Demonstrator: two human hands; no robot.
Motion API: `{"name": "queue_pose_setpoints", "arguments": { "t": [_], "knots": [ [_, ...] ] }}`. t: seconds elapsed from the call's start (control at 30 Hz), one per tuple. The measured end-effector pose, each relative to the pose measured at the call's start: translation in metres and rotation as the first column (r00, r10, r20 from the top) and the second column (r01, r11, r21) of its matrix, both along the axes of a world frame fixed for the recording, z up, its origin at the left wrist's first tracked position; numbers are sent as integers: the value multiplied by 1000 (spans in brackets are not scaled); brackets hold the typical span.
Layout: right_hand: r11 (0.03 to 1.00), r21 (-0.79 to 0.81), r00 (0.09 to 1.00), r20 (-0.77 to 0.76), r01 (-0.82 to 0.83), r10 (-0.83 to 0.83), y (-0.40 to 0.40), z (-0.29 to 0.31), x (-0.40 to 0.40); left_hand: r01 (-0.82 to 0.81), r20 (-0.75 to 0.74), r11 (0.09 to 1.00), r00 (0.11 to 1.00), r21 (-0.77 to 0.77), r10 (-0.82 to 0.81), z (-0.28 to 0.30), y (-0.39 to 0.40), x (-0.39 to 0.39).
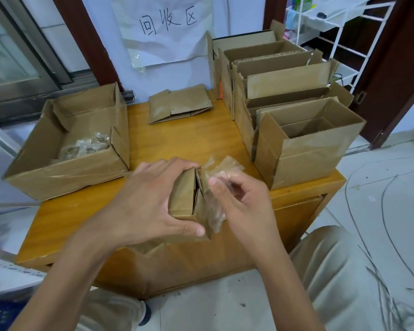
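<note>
Left hand (pixel 151 201) grips a small cardboard box (pixel 187 199) just above the wooden table's (pixel 177 144) near edge, while right hand (pixel 239 201) pinches crumpled clear tape (pixel 221 170) touching the box's right side.

Far left on the wooden table (pixel 189 139), open carton (pixel 65 177) holding crumpled scraps (pixel 84 146). Flattened cardboard (pixel 179 106) at the back, row of open boxes (pixel 308 158) lining the right edge.

Bare tabletop (pixel 189 139) lies between the tape-scrap box (pixel 65 149) and the open cartons (pixel 304 144).
</note>
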State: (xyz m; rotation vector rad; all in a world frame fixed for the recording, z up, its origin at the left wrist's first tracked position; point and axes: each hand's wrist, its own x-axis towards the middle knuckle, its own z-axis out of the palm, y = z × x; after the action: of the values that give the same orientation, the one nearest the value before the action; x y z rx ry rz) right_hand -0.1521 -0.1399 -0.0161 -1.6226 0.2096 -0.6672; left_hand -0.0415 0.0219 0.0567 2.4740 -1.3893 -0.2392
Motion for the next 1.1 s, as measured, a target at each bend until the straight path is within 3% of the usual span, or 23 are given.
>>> {"name": "queue_pose_setpoints", "arguments": {
  "t": [0.17, 0.23, 0.37, 0.57, 0.67, 0.8, 0.93, 1.1],
  "knots": [
    [913, 409, 1000, -23, 14, -4, 14, 11, 2, -124, -47, 981, 992, -151, 118, 1, 15, -12],
    [905, 422, 999, 5, 47, -54, 25, 13, 4, -153, 9, 962, 987, -225, 159, -4, 19, -19],
    [907, 411, 990, 67, 89, -127, 33, 20, 3, -263, -102, 902, 965, -342, 243, -14, 33, -28],
    [763, 638, 993, -28, 103, -111, 23, 26, 3, -359, -234, 815, 931, -454, 280, -24, 48, -28],
    [780, 608, 987, -46, 149, -152, 8, 30, 0, -439, -337, 733, 893, -519, 297, -29, 57, -26],
    [826, 551, 993, -67, 119, -98, 0, 35, 2, -414, -384, 732, 896, -542, 223, -39, 60, -29],
    [852, 517, 996, -58, 84, -63, -9, 39, 8, -443, -441, 666, 878, -600, 186, -45, 65, -22],
    [900, 418, 992, -75, 124, -102, -34, 56, 19, -399, -394, 675, 903, -620, 172, -52, 72, -4]
  ]
}}
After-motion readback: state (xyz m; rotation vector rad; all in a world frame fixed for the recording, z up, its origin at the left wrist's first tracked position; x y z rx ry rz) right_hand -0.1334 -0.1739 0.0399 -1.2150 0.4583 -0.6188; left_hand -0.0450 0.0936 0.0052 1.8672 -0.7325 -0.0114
